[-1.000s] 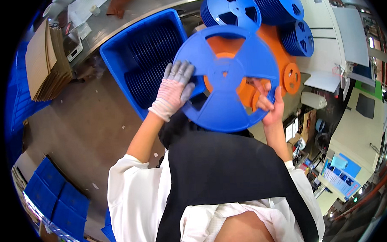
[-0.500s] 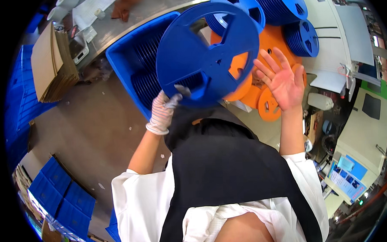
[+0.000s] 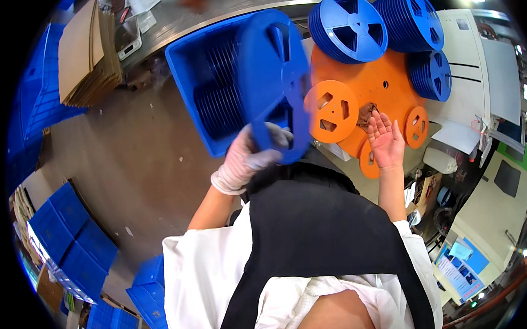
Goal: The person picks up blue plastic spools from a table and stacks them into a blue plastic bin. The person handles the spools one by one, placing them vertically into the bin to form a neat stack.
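My left hand (image 3: 249,156), in a pale glove, is closed on the lower rim of a large blue plastic reel (image 3: 272,89). Motion blurs the reel, which is tilted nearly edge-on in front of me. Behind it stands a blue bin (image 3: 185,80) with rows of similar blue reels (image 3: 218,108) upright inside; the held reel hides the bin's right part. My bare right hand (image 3: 386,140) is open, palm up, holding nothing. It hovers over the near edge of an orange round table (image 3: 376,56), beside small orange discs with slots (image 3: 333,111).
Stacks of blue reels (image 3: 347,25) stand along the orange table's far side. A metal bench (image 3: 223,9) runs across the back, with a stack of cardboard sheets (image 3: 88,54) at left. Blue crates (image 3: 74,240) lie lower left. A cream machine (image 3: 486,215) stands at right.
The reel in my left hand has turned from facing me to nearly edge-on. My right hand has dropped lower, away from the reel. The view has shifted, showing more of the orange table.
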A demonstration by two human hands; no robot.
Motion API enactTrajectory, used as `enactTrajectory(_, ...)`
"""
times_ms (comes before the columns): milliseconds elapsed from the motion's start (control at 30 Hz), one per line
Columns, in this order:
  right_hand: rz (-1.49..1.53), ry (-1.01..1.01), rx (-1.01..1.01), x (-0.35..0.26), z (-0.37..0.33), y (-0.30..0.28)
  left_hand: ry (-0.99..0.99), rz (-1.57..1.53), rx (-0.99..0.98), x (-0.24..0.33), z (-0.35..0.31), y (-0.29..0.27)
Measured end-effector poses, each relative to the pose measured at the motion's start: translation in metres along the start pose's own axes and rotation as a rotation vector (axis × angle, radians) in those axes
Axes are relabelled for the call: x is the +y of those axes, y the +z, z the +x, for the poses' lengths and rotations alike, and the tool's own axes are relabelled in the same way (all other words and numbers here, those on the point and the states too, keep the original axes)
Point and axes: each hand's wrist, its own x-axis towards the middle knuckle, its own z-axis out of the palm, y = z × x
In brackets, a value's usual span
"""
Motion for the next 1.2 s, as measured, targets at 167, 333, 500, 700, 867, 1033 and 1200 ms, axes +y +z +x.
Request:
enactTrajectory(167,-0.046,0.040,-0.052,0.009,0.000,0.008,-0.312,0.861,0.042,0.021,0.018,0.050)
enactTrajectory(333,-0.052,0.054,-0.030,0.015,-0.004,0.004,-0.138,1.263,0.101,0.004,0.008,0.045)
enactTrajectory(500,-0.065,0.049,-0.024,0.017,-0.006,0.009,-0.138,1.301,0.133,0.010,0.007,0.052)
enactTrajectory(700,-0.060,0.049,-0.029,0.015,-0.001,0.010,-0.103,1.329,0.120,0.009,0.010,0.049)
enactTrajectory(867,-0.068,0.055,-0.007,0.019,0.003,0.015,-0.031,1.345,0.135,0.003,0.008,0.041)
enactTrajectory(1033,-0.054,0.079,-0.043,0.017,0.010,0.007,-0.096,1.344,0.096,0.007,0.014,0.034)
enactTrajectory(1200,-0.072,0.096,-0.041,0.020,0.017,0.007,-0.124,1.374,0.055,-0.003,0.011,0.021)
